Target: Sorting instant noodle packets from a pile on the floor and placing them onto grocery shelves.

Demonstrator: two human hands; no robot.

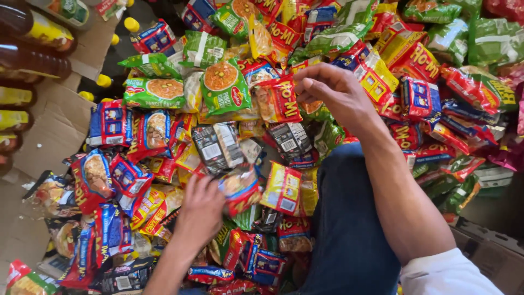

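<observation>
A big heap of instant noodle packets in red, green, yellow and blue covers the floor in front of me. My left hand (201, 210) reaches into the middle of the heap and grips a red and blue noodle packet (240, 188) by its end. My right hand (330, 90) hovers higher up over the pile, fingers curled and pinched near a red packet (279, 99); I cannot tell whether it touches it. A green packet (225, 86) lies just left of that. My knee in blue trousers (349, 218) rests among the packets.
Flattened brown cardboard (52, 128) lies at the left. Dark bottles with yellow labels (33, 33) line the left edge, and yellow bottle caps (103, 81) show near the top left. A cardboard box edge (491, 246) sits at the lower right.
</observation>
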